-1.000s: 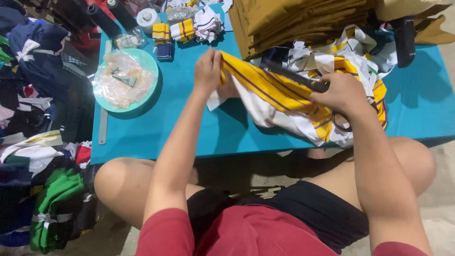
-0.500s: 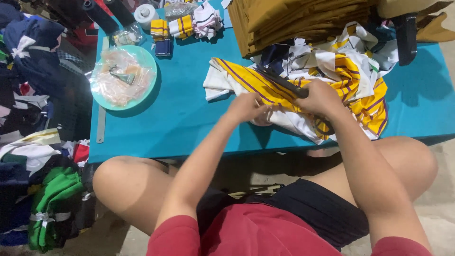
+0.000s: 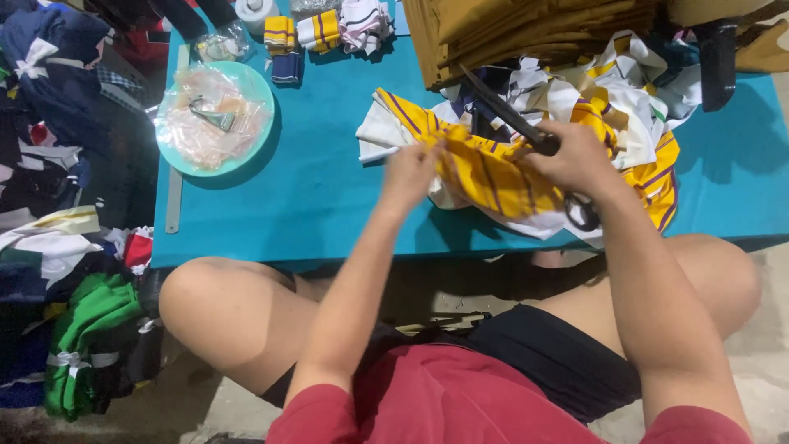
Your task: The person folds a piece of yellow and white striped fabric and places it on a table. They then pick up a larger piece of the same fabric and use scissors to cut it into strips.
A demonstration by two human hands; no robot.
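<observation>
My left fingers point(image 3: 419, 152) pinched the yellow striped cloth point(image 3: 485, 173) taut over the teal table point(image 3: 329, 181), so it lay flat for cutting. My right hand point(image 3: 575, 156) gripped the black scissors point(image 3: 509, 115), blades angled up off it.

We see even, fairly bright light from above; the table point(image 3: 329, 205) casts a dark shadow beneath its near edge. Our left hand point(image 3: 411, 168) blurs slightly; corners dim.

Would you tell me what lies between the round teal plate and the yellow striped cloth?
Only bare teal table between the plate and the cloth, in the head view.
</observation>
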